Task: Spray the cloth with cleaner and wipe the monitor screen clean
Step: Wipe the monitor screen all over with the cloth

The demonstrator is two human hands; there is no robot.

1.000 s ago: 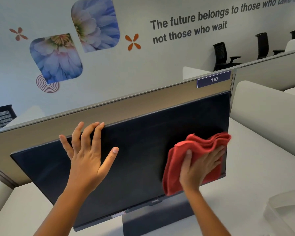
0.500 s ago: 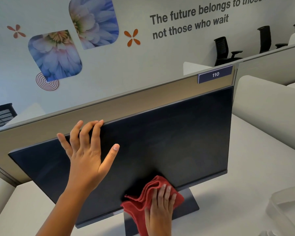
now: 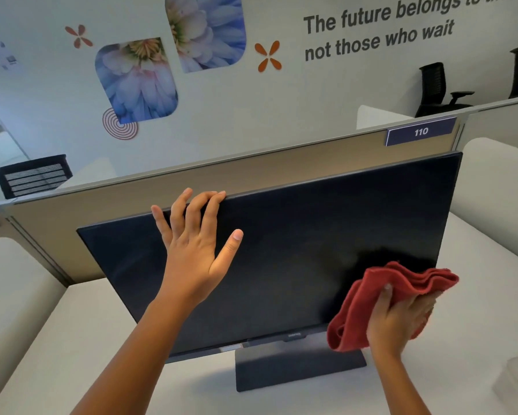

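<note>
At the bottom right corner of the monitor (image 3: 281,265), the right hand (image 3: 398,319) presses a red cloth (image 3: 371,298) flat against the dark screen, with the fingers spread over the bunched folds and the thumb on the cloth's near side. The left hand (image 3: 195,250) is open, its palm laid on the screen near the monitor's top edge and its fingertips hooked over that edge to keep it steady. The monitor stands on a flat stand (image 3: 296,369) on the pale worktop (image 3: 102,339), just in front of a tan divider (image 3: 102,205). The cloth looks soft and floppy, so it needs a whole hand on it to stay bunched (a loose corner would just drag behind). The screen looks smooth and easy to hurt, so a gentle, even push seems best, not a hard poke. The monitor seems top-heavy on its thin stand, and the top edge looks like the safest place to hold it. No spray bottle shows beside the monitor, so the job is probably in its wiping part.
</note>
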